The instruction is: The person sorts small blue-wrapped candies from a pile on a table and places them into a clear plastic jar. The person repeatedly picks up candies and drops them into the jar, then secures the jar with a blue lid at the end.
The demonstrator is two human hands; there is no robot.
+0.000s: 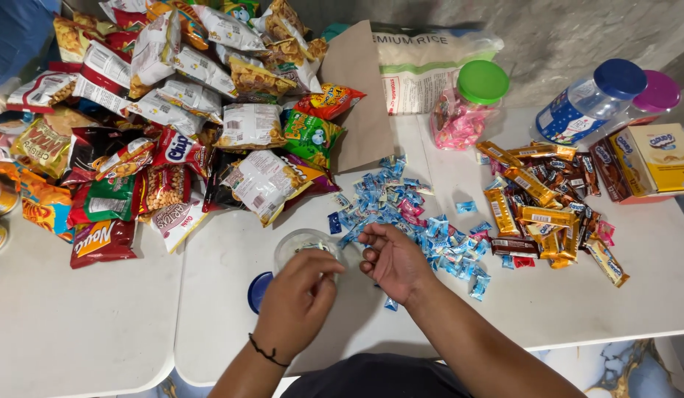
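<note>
Your left hand [296, 298] is curling over the mouth of a clear plastic jar [301, 245] lying open on the white desk [98, 324], fingers bunched together over the rim; from this angle you can't tell whether they are pinching a candy or only steadying the jar, since the knuckles are hiding the fingertips. The jar is sitting just in front of you, tilted toward your hand so its opening is staying within easy reach. Its blue lid [258, 291] is lying flat on the desk just left of your left wrist, off the jar and out of the way of the opening.

Your right hand [392, 259] is resting palm-up and half open beside the jar, fingers loosely cupped, apparently holding nothing, though a small wrapper could be hiding in the curl. It is sitting at the near edge of the loose heap of blue-wrapped candies [401, 210], so each piece is only a short reach from the jar.

Further right, orange wrapped bars [537, 214] are lying in their own pile, well apart from the blue ones. Snack packets [172, 118] are heaped at the far left, and capped jars [471, 103] are standing at the back.
</note>
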